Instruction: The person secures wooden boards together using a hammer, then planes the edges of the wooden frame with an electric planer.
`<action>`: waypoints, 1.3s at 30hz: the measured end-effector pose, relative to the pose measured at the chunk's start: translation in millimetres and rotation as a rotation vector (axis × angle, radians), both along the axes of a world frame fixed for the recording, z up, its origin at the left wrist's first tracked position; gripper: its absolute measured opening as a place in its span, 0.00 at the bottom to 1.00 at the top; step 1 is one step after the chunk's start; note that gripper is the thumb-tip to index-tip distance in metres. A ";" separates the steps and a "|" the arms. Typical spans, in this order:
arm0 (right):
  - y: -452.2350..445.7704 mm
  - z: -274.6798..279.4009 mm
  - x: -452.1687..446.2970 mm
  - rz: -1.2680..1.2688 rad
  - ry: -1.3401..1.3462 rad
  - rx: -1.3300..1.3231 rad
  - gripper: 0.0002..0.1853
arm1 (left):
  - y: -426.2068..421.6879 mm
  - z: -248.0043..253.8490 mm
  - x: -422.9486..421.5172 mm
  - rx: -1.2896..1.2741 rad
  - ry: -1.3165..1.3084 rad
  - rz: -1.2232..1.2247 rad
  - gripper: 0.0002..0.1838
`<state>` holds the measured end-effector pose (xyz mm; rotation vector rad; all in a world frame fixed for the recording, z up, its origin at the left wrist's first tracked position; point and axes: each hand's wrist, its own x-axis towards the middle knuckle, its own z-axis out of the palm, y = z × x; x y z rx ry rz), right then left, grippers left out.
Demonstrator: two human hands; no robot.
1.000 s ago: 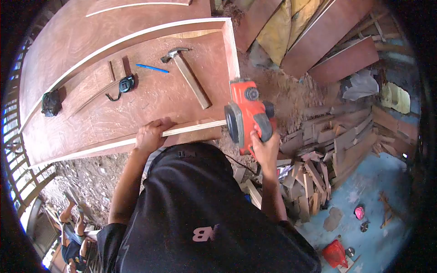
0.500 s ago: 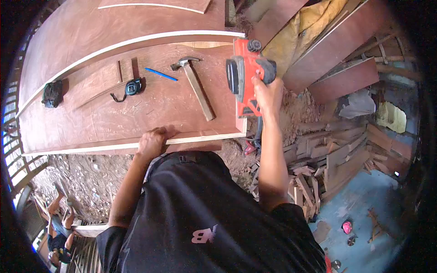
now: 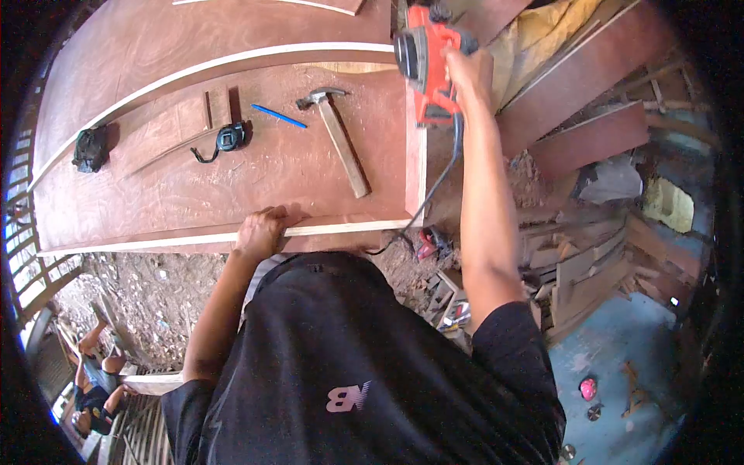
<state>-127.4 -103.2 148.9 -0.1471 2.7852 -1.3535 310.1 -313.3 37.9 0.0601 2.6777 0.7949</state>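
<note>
My right hand (image 3: 470, 71) is closed round the handle of a red and black electric planer (image 3: 434, 77). The planer sits at the far right corner of a wooden panel frame, over its short end strip (image 3: 416, 159). A dark power cord (image 3: 444, 177) trails from it towards me. My left hand (image 3: 261, 232) grips the near edge strip (image 3: 345, 227), its fingers curled over the top. Inside the frame lie a claw hammer (image 3: 341, 143), a blue pen or pencil (image 3: 279, 115), a tape measure (image 3: 230, 137) and a crumpled black bag (image 3: 91, 149).
Long brown boards (image 3: 589, 74) and a yellow sheet (image 3: 554, 35) lie at the right. Wood offcuts (image 3: 589, 279) are piled beside a blue floor area (image 3: 620, 349). Another person (image 3: 97, 395) is at the lower left. Another panel (image 3: 232, 27) lies beyond the frame.
My right hand has moved the planer away from me along the end strip, up to the far corner. The cord now stretches across the near corner. My left hand stays on the edge.
</note>
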 end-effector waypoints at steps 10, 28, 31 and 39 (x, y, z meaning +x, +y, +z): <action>123.9 79.5 154.1 -0.165 -0.104 -0.219 0.08 | -1.0 -2.2 -1.3 -0.068 0.003 -0.011 0.27; 220.1 7.7 406.5 -0.152 -0.235 0.084 0.18 | 7.1 7.8 -2.9 -0.064 0.032 0.030 0.22; 204.4 -0.7 384.9 -0.171 -0.242 0.140 0.18 | 5.6 -3.5 0.8 -0.034 0.138 0.043 0.22; 144.3 0.9 294.5 -0.146 -0.105 0.030 0.17 | 6.1 -4.4 -0.3 -0.052 0.081 0.045 0.26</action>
